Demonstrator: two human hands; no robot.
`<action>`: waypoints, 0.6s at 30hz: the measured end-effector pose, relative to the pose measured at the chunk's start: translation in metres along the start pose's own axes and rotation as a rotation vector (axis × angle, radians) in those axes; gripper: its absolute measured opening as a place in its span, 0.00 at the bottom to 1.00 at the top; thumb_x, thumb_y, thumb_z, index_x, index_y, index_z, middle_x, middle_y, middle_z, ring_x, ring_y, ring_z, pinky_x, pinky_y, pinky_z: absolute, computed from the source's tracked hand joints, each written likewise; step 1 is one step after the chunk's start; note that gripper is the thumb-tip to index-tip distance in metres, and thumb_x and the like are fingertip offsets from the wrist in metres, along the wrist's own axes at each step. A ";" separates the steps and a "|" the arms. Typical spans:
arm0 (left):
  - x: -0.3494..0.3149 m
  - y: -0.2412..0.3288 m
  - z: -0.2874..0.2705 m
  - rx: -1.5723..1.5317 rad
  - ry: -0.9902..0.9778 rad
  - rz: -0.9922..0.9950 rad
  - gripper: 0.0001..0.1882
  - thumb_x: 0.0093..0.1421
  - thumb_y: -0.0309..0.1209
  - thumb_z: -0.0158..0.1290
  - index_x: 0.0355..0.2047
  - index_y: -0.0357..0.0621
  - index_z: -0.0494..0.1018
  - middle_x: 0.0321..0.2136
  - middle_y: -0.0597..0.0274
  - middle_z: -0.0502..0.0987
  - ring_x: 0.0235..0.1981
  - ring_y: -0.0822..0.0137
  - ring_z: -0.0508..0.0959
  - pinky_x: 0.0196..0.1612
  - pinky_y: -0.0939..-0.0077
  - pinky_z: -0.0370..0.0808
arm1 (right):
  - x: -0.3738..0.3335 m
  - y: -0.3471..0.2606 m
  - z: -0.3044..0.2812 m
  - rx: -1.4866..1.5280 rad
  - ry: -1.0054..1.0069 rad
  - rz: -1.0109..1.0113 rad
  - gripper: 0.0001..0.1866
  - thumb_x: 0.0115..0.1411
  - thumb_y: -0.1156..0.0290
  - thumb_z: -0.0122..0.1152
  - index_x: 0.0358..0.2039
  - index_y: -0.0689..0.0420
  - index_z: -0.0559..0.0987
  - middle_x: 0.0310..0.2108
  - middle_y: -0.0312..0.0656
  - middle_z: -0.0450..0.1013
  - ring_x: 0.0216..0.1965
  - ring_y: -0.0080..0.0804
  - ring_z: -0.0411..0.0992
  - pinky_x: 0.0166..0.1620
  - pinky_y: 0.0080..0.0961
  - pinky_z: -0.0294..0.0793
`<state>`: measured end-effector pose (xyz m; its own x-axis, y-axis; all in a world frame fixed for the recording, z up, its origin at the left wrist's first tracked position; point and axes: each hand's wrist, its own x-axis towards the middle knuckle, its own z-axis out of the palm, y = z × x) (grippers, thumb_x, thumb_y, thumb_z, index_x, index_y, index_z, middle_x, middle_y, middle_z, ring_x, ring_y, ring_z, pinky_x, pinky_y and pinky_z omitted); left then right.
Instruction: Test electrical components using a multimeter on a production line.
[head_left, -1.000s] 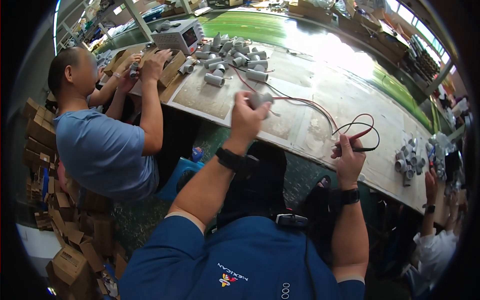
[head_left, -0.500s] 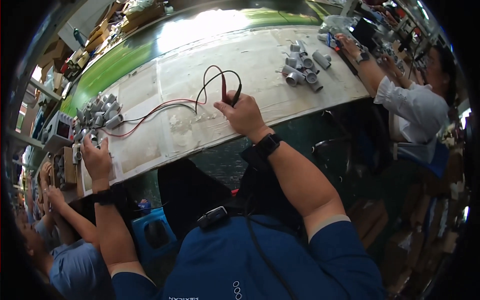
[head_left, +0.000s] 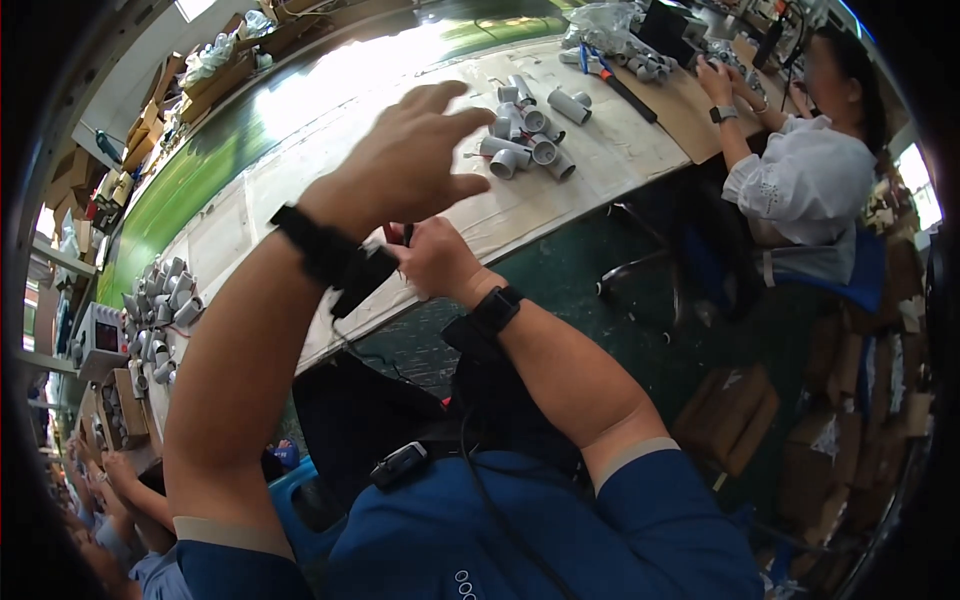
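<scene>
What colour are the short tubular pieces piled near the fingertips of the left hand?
Grey; the tubular pieces show best in the head view.

grey pipe fittings (head_left: 530, 122), whitish tabletop (head_left: 600, 172), green strip (head_left: 165, 225), blue shirt (head_left: 540, 520)

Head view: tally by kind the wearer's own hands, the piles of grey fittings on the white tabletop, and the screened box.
Wearer's hands: 2 (left hand, right hand)
Piles of grey fittings: 2 (right-hand pile, far-left pile)
Screened box: 1
Total: 5
</scene>
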<state>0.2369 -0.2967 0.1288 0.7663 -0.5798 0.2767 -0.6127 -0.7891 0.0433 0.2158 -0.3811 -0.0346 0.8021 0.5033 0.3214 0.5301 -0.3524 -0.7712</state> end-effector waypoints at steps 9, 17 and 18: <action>0.132 0.045 0.088 -0.022 -0.460 0.066 0.45 0.51 0.54 0.69 0.70 0.68 0.66 0.77 0.59 0.50 0.76 0.37 0.48 0.68 0.27 0.59 | -0.024 0.061 0.048 -0.345 0.130 -0.342 0.27 0.67 0.62 0.60 0.65 0.52 0.70 0.67 0.41 0.68 0.68 0.39 0.62 0.69 0.36 0.61; 0.123 0.018 0.096 -0.028 -0.480 -0.023 0.35 0.53 0.53 0.65 0.61 0.59 0.75 0.67 0.54 0.64 0.67 0.42 0.64 0.63 0.44 0.71 | -0.009 0.044 0.034 -0.794 0.286 -0.449 0.22 0.69 0.63 0.56 0.61 0.53 0.73 0.64 0.41 0.71 0.66 0.38 0.66 0.67 0.33 0.64; 0.115 0.009 0.094 -0.024 -0.478 -0.026 0.35 0.53 0.53 0.65 0.61 0.59 0.75 0.67 0.54 0.64 0.67 0.42 0.64 0.63 0.44 0.71 | -0.004 0.022 0.020 -0.561 0.121 -0.286 0.20 0.68 0.63 0.57 0.58 0.54 0.75 0.60 0.44 0.74 0.63 0.42 0.69 0.64 0.34 0.67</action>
<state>0.3382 -0.3895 0.0709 0.7808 -0.5927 -0.1974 -0.5922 -0.8029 0.0684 0.2186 -0.3754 -0.0643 0.6155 0.5575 0.5570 0.7648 -0.5931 -0.2516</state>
